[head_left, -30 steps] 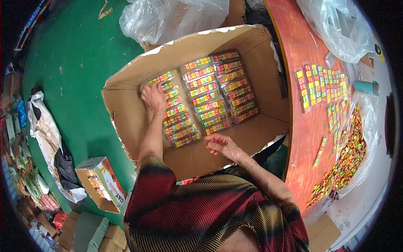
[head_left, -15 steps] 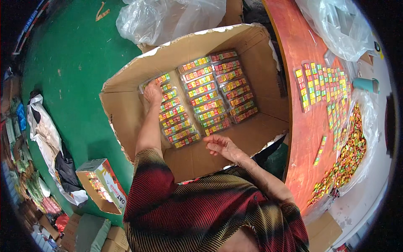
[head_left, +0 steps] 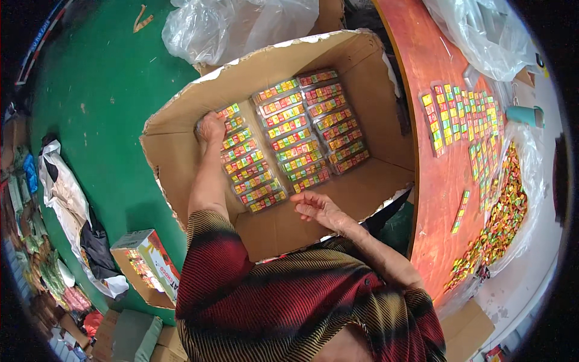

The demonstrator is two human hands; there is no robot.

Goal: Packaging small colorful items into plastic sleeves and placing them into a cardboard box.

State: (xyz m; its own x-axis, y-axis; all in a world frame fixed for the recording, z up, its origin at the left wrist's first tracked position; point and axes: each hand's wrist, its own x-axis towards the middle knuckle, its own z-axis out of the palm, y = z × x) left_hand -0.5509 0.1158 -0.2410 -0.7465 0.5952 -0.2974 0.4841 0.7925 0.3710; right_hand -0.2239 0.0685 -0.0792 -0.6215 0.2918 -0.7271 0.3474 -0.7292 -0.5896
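Observation:
A large open cardboard box [head_left: 175, 151] stands before me. Inside it lie three columns of clear plastic trays, each filled with a row of small wrapped sweets in red, yellow and green. At the upper end of the left column my left hand [head_left: 212, 128] has its fingers curled over the left end of a tray of sweets [head_left: 234, 123]; its fingertips are partly hidden. My right hand [head_left: 318, 209] hovers over the near part of the box, below the middle column's last tray [head_left: 310, 181]. Its fingers are loosely bent and apart, with nothing between them.
A red-orange table [head_left: 431, 205] at the right bears more filled trays [head_left: 464, 117], one single strip [head_left: 461, 212], a heap of loose sweets [head_left: 500, 223] and a teal cup [head_left: 526, 116]. Clear plastic bags [head_left: 202, 30] lie beyond the box. A smaller carton [head_left: 145, 265] stands on the green floor.
My left hand has shifted slightly left and down, off the top tray's face to the tray ends. My right hand has barely moved. The view has shifted a little.

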